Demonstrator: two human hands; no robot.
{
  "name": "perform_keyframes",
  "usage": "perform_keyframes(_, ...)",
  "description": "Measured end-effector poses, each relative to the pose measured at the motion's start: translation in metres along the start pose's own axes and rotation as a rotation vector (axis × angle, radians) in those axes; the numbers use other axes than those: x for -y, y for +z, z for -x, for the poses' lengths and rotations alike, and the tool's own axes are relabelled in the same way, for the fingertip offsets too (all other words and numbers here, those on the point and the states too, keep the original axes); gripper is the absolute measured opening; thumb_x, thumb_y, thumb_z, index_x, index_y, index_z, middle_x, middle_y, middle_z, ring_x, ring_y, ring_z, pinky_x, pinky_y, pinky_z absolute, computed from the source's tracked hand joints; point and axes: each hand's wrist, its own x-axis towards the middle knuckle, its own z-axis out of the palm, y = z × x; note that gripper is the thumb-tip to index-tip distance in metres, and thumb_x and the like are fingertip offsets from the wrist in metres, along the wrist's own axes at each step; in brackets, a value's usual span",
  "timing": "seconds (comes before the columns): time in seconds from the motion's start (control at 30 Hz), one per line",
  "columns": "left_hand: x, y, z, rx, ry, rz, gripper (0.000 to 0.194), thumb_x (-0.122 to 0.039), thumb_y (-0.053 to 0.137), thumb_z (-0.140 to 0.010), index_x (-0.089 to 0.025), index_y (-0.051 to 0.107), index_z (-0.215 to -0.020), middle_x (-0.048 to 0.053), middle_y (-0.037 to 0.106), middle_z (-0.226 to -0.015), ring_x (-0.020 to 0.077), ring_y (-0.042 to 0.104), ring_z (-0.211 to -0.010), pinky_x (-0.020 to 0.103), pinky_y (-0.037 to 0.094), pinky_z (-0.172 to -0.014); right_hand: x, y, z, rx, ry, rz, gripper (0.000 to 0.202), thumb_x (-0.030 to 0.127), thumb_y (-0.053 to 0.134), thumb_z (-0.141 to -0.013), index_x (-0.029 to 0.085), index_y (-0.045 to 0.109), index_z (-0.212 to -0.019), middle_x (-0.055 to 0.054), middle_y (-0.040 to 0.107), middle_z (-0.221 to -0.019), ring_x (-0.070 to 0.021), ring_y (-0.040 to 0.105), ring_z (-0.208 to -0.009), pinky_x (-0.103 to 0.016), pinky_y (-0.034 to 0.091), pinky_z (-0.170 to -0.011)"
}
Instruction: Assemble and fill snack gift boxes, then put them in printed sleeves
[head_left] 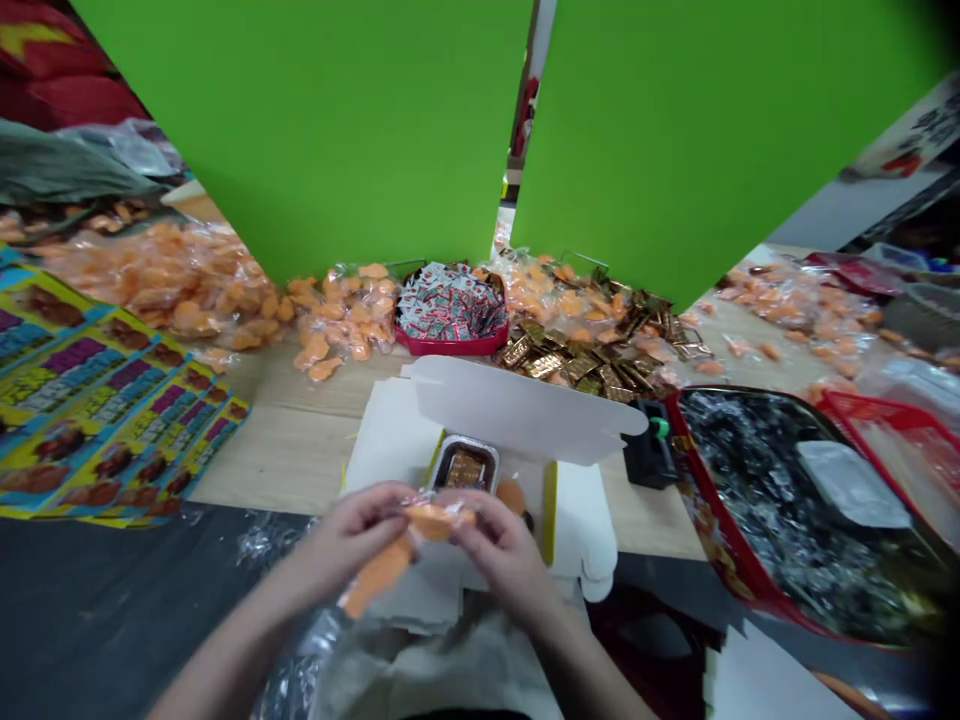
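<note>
Packet (pixel 433 520), orange in clear wrap, is pinched by the left hand (pixel 369 528) and right hand (pixel 501 545) above the open box (pixel 517 410); likely light, slick and bendable, best gripped by its wrap edges.

I see left hand (pixel 367 528), right hand (pixel 501 542) ungloved | forearms (pixel 251 622) behind them sleeveless | creased pale-grey clothing (pixel 442 668) below them

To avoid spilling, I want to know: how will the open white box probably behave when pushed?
The white box probably slides lightly, as its card looks thin. Its wide, raised lid may bend. The foil tray inside could shift, filling only part of the box.
</note>
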Motion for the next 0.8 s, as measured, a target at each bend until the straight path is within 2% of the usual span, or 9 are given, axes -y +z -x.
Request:
perform_keyframes(0.07, 0.000, 0.032, -0.007, 0.002, 0.121, -0.007, 0.040, -0.046, 0.054, -0.079, -0.020, 0.054, -0.109, 0.007, 0.072, -0.090, 0.0230, 0.068, -0.083, 0.035, 0.052, -0.072, -0.002, -0.012, 0.001, -0.161, -0.094, 0.121, 0.026, 0.037, 0.047, -0.089, 0.022, 0.063, -0.103, -0.007, 0.066, -0.104, -0.0194, 0.062, -0.094, -0.033, 0.053, -0.079)
perform_keyframes(0.13, -0.001, 0.053, -0.026, -0.216, 0.286, -0.152, 0.036, -0.038, 0.047, -0.086, -0.021, 0.048, -0.117, 0.010, 0.069, -0.106, 0.0230, 0.065, -0.098, 0.037, 0.049, -0.083, -0.012, -0.035, 0.007, -0.345, -0.251, 0.402, 0.027, 0.031, 0.045, -0.090, 0.023, 0.062, -0.110, -0.009, 0.062, -0.111, -0.0207, 0.058, -0.103, -0.036, 0.050, -0.086)
perform_keyframes(0.2, -0.003, 0.070, -0.046, -0.380, 0.440, -0.358, 0.027, -0.031, 0.041, -0.090, -0.021, 0.052, -0.113, 0.010, 0.066, -0.113, 0.0230, 0.062, -0.105, 0.039, 0.046, -0.089, -0.028, -0.056, 0.012, -0.395, -0.338, 0.736, 0.034, 0.025, 0.044, -0.089, 0.025, 0.057, -0.120, -0.011, 0.057, -0.120, -0.0230, 0.053, -0.112, -0.040, 0.047, -0.093)
perform_keyframes(0.27, -0.002, 0.087, -0.061, -0.317, 0.580, -0.500, 0.023, -0.025, 0.043, -0.090, -0.024, 0.060, -0.106, 0.007, 0.067, -0.113, 0.0232, 0.060, -0.108, 0.041, 0.043, -0.094, -0.047, -0.067, 0.015, -0.332, -0.332, 1.027, 0.039, 0.019, 0.040, -0.087, 0.024, 0.056, -0.123, -0.013, 0.056, -0.122, -0.0262, 0.051, -0.116, -0.046, 0.043, -0.096)
perform_keyframes(0.37, 0.006, 0.100, -0.068, -0.087, 0.728, -0.649, 0.025, -0.020, 0.049, -0.087, -0.030, 0.066, -0.102, 0.001, 0.069, -0.111, 0.0239, 0.054, -0.117, 0.044, 0.036, -0.101, -0.070, -0.066, 0.020, -0.244, -0.308, 1.275, 0.050, 0.014, 0.042, -0.081, 0.019, 0.049, -0.130, -0.017, 0.051, -0.130, -0.0317, 0.043, -0.124, -0.058, 0.032, -0.101)
perform_keyframes(0.47, 0.019, 0.091, -0.063, 0.082, 0.859, -0.746, 0.027, -0.023, 0.045, -0.092, -0.031, 0.065, -0.108, 0.000, 0.068, -0.113, 0.0217, 0.055, -0.115, 0.044, 0.038, -0.101, -0.079, -0.060, 0.034, -0.247, -0.275, 1.307, 0.061, 0.018, 0.047, -0.077, 0.012, 0.038, -0.137, -0.016, 0.044, -0.139, -0.0316, 0.033, -0.133, -0.055, 0.027, -0.106)
perform_keyframes(0.6, 0.026, 0.068, -0.059, 0.284, 1.049, -0.755, 0.032, -0.022, 0.035, -0.096, -0.021, 0.064, -0.108, 0.004, 0.068, -0.114, 0.0153, 0.055, -0.116, 0.032, 0.043, -0.100, -0.081, -0.059, 0.047, -0.259, -0.235, 1.326, 0.047, 0.026, 0.044, -0.086, 0.013, 0.045, -0.132, -0.012, 0.054, -0.130, -0.0292, 0.035, -0.132, -0.052, 0.025, -0.109)
perform_keyframes(0.7, 0.025, 0.057, -0.056, 0.326, 1.078, -0.835, 0.030, -0.018, 0.035, -0.094, -0.020, 0.063, -0.103, 0.004, 0.069, -0.109, 0.0158, 0.049, -0.123, 0.035, 0.037, -0.108, -0.083, -0.062, 0.046, -0.217, -0.248, 1.369, 0.046, 0.034, 0.045, -0.089, 0.018, 0.046, -0.132, -0.010, 0.052, -0.133, -0.0327, 0.029, -0.135, -0.057, 0.021, -0.107)
perform_keyframes(0.8, 0.026, 0.048, -0.045, 0.283, 0.968, -0.920, 0.030, -0.015, 0.041, -0.087, -0.019, 0.058, -0.112, 0.007, 0.059, -0.126, 0.0194, 0.041, -0.129, 0.044, 0.024, -0.113, -0.083, -0.065, 0.041, -0.245, -0.241, 1.381, 0.039, 0.037, 0.045, -0.089, 0.022, 0.055, -0.124, -0.007, 0.051, -0.135, -0.0327, 0.028, -0.136, -0.058, 0.021, -0.107)
